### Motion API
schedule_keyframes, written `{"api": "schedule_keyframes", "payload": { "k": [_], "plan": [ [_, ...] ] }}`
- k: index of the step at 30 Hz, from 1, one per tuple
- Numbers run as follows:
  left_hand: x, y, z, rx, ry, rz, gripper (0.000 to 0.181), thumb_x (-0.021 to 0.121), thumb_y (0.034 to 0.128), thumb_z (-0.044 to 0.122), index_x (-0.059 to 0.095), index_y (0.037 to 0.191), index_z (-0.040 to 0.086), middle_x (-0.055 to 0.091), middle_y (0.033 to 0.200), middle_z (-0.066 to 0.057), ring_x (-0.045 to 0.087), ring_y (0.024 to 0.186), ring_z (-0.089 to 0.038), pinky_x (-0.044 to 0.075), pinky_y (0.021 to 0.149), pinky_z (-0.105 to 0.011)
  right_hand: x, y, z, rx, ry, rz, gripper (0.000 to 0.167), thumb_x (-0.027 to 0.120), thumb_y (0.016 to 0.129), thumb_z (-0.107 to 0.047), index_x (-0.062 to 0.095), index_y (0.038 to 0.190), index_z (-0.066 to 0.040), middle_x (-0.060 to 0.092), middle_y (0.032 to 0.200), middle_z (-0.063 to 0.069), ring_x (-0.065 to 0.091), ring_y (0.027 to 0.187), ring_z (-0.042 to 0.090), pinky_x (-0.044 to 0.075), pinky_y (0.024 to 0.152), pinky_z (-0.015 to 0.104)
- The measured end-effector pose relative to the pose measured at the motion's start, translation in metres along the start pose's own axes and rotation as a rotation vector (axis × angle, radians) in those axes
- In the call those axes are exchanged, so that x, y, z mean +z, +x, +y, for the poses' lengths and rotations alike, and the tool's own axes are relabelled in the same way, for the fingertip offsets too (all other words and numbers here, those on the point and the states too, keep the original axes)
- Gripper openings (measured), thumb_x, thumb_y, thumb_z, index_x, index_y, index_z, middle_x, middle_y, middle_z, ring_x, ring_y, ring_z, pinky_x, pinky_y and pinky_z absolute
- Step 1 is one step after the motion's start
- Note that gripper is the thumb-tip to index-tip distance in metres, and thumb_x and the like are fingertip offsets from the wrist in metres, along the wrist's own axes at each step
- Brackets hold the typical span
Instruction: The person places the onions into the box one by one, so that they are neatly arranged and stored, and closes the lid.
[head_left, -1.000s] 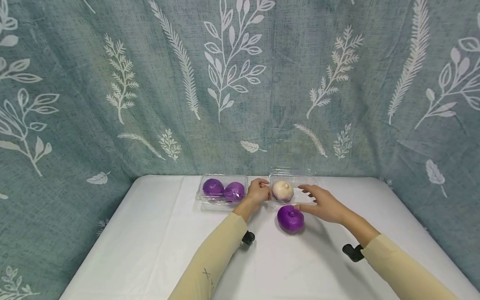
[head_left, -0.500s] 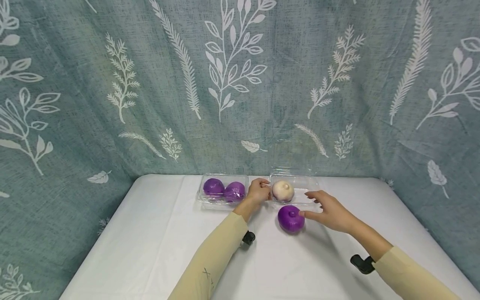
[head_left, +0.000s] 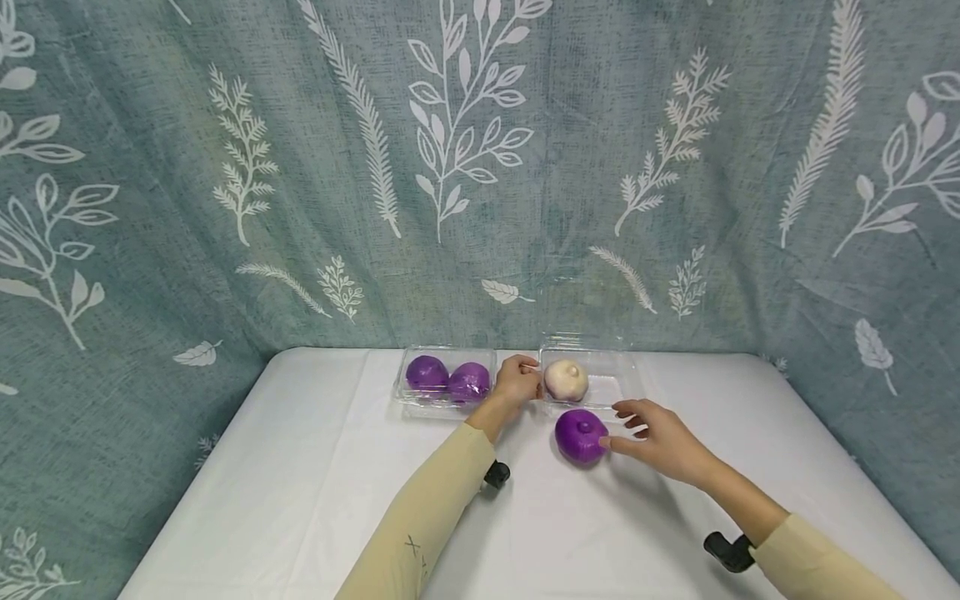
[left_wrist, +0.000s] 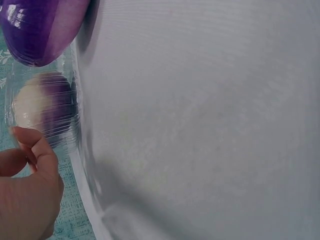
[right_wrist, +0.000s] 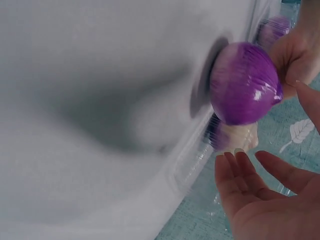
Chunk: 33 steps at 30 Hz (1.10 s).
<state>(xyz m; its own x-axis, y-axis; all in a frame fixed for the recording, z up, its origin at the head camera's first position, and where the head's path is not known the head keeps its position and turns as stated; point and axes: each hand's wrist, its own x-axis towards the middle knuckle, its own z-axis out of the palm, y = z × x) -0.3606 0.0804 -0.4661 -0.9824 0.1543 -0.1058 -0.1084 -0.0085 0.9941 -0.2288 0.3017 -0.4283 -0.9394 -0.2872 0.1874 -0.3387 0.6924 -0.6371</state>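
My left hand [head_left: 517, 381] pinches the left edge of a clear plastic clamshell box [head_left: 611, 390] with its lid raised at the back. Inside that box, on the left side, sits a round cream vegetable [head_left: 566, 381] with a purple underside and a small nub. Just in front of the box a round purple onion-like vegetable [head_left: 581, 437] rests on the white cloth. My right hand [head_left: 663, 440] hovers at its right with fingers spread and thumb near its side. In the right wrist view, the fingers [right_wrist: 234, 182] of this hand stand apart from the purple vegetable.
Left of my left hand stands another clear box [head_left: 438, 407] with two purple round vegetables [head_left: 469, 383] in it. A white cloth covers the table [head_left: 360, 500]. A leaf-patterned green curtain [head_left: 465, 167] hangs right behind the boxes.
My right hand has drawn back from over the open box, moving toward me and slightly right, down beside the purple vegetable. The left hand and boxes stay in place.
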Motion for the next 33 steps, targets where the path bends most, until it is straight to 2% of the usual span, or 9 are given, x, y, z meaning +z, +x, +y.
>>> {"api": "schedule_keyframes", "payload": {
  "k": [7,10,15,21,23,26,29,33],
  "plan": [
    [0.000,0.000,0.000,-0.002,-0.009,-0.009,0.032,0.052,0.0966,-0.010,0.055,0.129,-0.011,0.052,0.084,-0.004,0.055,0.063,-0.014,0.057,0.060,-0.023,0.012,-0.003,0.002,0.134,0.062,-0.038,0.072,0.078,0.091,-0.036,0.052,0.140,0.010,0.056,0.138,0.030,0.062,0.118,0.041,0.059,0.095,0.052],
    [0.000,0.000,0.000,-0.001,-0.007,-0.004,0.032,0.052,0.0964,-0.010,0.055,0.128,-0.011,0.053,0.085,-0.005,0.055,0.063,-0.014,0.057,0.060,-0.023,0.017,-0.002,0.003,0.205,0.108,-0.055,0.078,0.077,0.091,-0.040,0.048,0.144,0.009,0.054,0.142,0.029,0.060,0.122,0.041,0.060,0.094,0.049],
    [0.000,-0.001,0.000,-0.006,-0.001,0.002,0.031,0.053,0.0969,-0.010,0.055,0.128,-0.010,0.057,0.088,-0.007,0.055,0.063,-0.014,0.058,0.061,-0.024,0.027,0.002,0.006,0.272,0.190,-0.069,0.078,0.077,0.092,-0.038,0.047,0.143,0.012,0.052,0.143,0.032,0.060,0.122,0.042,0.062,0.090,0.042],
    [0.000,0.000,-0.001,-0.011,0.012,0.007,0.032,0.053,0.0965,-0.009,0.056,0.129,-0.009,0.059,0.091,-0.008,0.056,0.063,-0.014,0.059,0.063,-0.025,0.037,0.007,0.008,0.303,0.302,-0.069,0.077,0.077,0.093,-0.033,0.044,0.142,0.017,0.053,0.138,0.034,0.064,0.118,0.038,0.064,0.086,0.035],
    [0.000,0.000,-0.001,-0.004,0.016,0.008,0.031,0.053,0.0963,-0.009,0.056,0.127,-0.010,0.058,0.089,-0.008,0.056,0.063,-0.013,0.060,0.063,-0.026,0.041,0.010,0.009,0.300,0.330,-0.066,0.073,0.077,0.093,-0.030,0.046,0.139,0.018,0.059,0.131,0.032,0.067,0.112,0.033,0.064,0.083,0.035],
    [-0.001,0.001,-0.001,0.005,0.016,0.007,0.031,0.054,0.0961,-0.009,0.056,0.127,-0.010,0.058,0.086,-0.007,0.056,0.062,-0.013,0.059,0.062,-0.025,0.043,0.012,0.010,0.293,0.331,-0.060,0.063,0.077,0.093,-0.029,0.053,0.132,0.015,0.068,0.113,0.023,0.068,0.098,0.026,0.064,0.077,0.034],
    [-0.001,0.001,-0.002,0.005,0.016,0.004,0.030,0.054,0.0966,-0.009,0.056,0.127,-0.010,0.057,0.085,-0.007,0.056,0.062,-0.013,0.058,0.061,-0.024,0.044,0.014,0.009,0.297,0.316,-0.056,0.057,0.077,0.093,-0.031,0.058,0.126,0.011,0.071,0.103,0.014,0.067,0.090,0.021,0.063,0.075,0.032],
    [0.000,0.001,-0.002,0.010,0.021,0.002,0.031,0.053,0.0967,-0.009,0.055,0.128,-0.011,0.056,0.084,-0.005,0.056,0.062,-0.013,0.057,0.060,-0.022,0.045,0.015,0.011,0.297,0.315,-0.055,0.059,0.077,0.093,-0.031,0.057,0.128,0.012,0.071,0.108,0.016,0.067,0.094,0.020,0.063,0.076,0.031]
  ]
}}
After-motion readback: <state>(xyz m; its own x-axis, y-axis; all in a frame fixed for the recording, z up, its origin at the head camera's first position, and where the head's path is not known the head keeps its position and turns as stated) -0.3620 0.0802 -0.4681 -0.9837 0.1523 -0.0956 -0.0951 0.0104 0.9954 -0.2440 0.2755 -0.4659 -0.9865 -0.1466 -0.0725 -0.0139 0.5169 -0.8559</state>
